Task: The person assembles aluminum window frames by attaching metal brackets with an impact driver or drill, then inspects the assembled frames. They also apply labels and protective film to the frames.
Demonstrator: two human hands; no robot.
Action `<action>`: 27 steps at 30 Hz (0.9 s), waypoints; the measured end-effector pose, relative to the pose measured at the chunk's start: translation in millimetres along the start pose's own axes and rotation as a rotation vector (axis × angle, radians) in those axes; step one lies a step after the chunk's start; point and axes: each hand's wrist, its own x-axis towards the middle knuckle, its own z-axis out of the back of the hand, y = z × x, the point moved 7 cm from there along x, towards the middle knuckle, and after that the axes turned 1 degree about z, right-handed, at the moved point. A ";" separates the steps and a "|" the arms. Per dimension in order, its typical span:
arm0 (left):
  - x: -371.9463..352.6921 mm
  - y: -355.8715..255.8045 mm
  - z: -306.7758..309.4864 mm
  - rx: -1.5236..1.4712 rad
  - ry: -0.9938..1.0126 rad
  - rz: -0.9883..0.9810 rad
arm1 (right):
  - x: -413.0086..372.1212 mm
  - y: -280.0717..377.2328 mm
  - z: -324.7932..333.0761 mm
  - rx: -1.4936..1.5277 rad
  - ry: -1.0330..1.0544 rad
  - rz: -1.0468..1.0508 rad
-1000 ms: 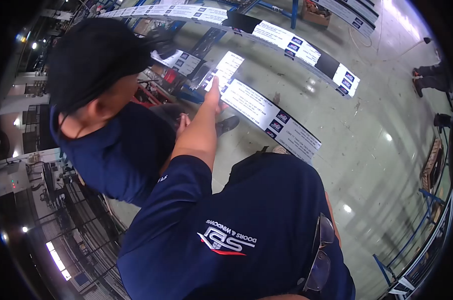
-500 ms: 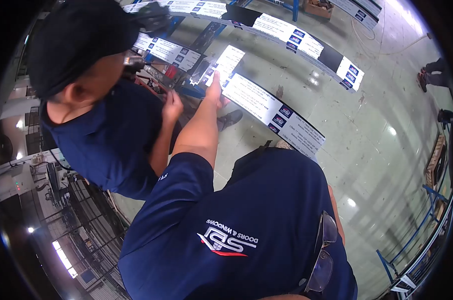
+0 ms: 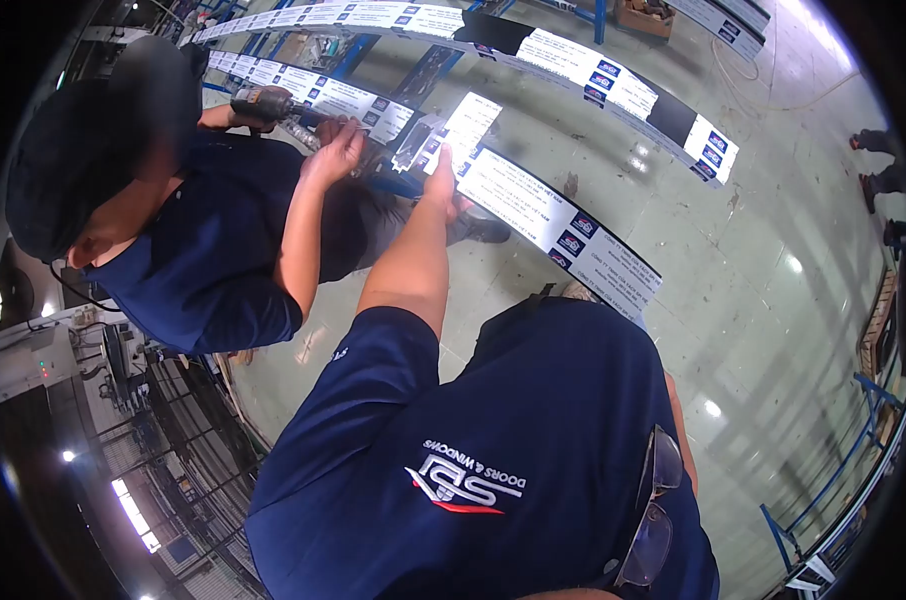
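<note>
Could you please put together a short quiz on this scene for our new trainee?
1. Multiple choice: what does the person's left hand touch?
A) a bucket
B) the long bar with white labels
C) a ladder
2. True or false: the co-worker stands on the person's right side.
3. Fill in: one of the co-worker's hands holds a ____ near another labelled bar.

Key:
1. B.
2. False; the co-worker is on the left side, beside the outstretched arm.
3. drill.
</note>
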 end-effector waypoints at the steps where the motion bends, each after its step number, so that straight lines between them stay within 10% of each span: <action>1: 1.1 0.0 1.0 0.001 -0.001 -0.001 | 2.8 -1.4 1.6 0.001 0.002 0.000; 27: 9.7 3.2 1.4 -0.023 0.010 0.004 | -15.8 12.7 -14.0 -0.128 -0.082 0.005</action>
